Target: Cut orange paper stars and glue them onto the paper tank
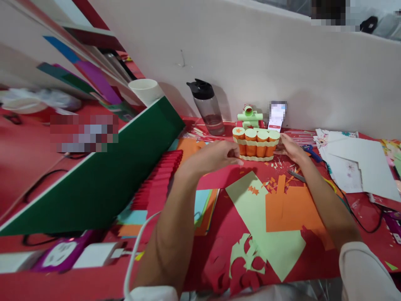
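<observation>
Between my two hands stands a paper craft [257,149] of orange rolls in a row, with pale green round tops and wavy cream bands. An orange star sits on its leftmost top. My left hand [226,154] has its fingers curled against the craft's left end, the thumb low near the bottom band. On the other end, my right hand [290,148] grips with fingertips partly hidden behind it. Whether the craft touches the table is unclear. Directly behind it is a pale green paper-tube piece [249,117].
Scissors [296,175] and a blue glue gun [311,153] lie by my right arm. Orange paper [291,213], a pale green sheet [275,251] and scraps spread in front. A bottle [208,108], a phone [277,116] and a green board [94,184] stand around.
</observation>
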A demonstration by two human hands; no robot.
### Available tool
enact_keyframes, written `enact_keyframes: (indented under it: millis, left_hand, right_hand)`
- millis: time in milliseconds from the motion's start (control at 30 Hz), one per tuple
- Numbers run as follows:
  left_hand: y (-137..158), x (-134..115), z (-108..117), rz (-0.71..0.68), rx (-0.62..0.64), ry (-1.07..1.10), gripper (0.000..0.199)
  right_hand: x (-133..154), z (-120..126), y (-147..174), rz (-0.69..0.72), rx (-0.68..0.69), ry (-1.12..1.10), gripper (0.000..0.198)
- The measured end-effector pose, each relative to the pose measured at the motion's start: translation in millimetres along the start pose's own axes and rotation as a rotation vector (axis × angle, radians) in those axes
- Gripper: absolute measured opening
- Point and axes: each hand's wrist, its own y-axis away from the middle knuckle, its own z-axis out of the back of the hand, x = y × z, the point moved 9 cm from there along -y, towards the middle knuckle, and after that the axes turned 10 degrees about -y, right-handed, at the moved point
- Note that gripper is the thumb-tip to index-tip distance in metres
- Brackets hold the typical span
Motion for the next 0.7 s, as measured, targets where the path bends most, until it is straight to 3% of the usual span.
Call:
enact_keyframes:
  millis: [233,367,433,567,700]
  left_hand:
    - [-5.0,-0.8,-1.8,-0.036,-0.052,-0.035,0.014]
    - [-5.7,-11.2,-2.1,-0.119,-0.058,0.046,0.021]
    - [-6.4,-21.4,-2.5,-0.169,-0.065,0.167,0.026]
    - [-11.1,-42.7,-7.0,-0.214,-0.085,0.433,0.027]
    - [-17.7,-58.9,-16.3,-0.222,-0.100,0.576,0.025]
  right_hand:
    - [19.2,10.9,7.8,0.105,-0.010,0.086,0.036]
    - [53.9,16.5,43.7,0.399,-0.113,0.262,0.048]
    - [65.3,0.3,70.5,0.507,-0.048,0.329,0.041]
    - [56.6,-49.0,106.4,0.429,0.232,0.400,0.024]
    - [48.2,-65.8,110.2,0.365,0.271,0.319,0.020]
